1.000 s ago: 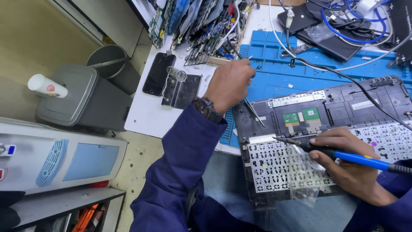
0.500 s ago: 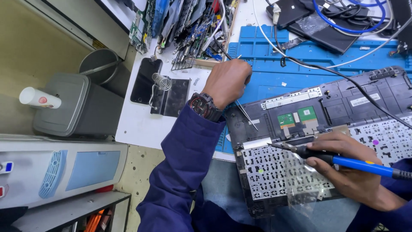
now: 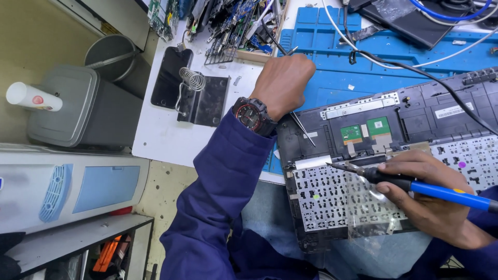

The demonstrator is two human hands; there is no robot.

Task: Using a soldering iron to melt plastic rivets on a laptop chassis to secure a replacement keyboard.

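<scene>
Over the opened laptop (image 3: 394, 155), right hand (image 3: 430, 199) grips a soldering iron (image 3: 410, 182); left hand (image 3: 284, 83) pinches tweezers (image 3: 302, 128).

Matt blue rubbery work mat (image 3: 342, 78) under a matt black plastic laptop shell (image 3: 441, 111) with perforated grey metal keyboard backplate (image 3: 332, 199) beneath glossy clear film (image 3: 371, 207); soldering iron (image 3: 415, 184) with bright metal tip at 9 o'clock, glossy blue plastic handle.
</scene>
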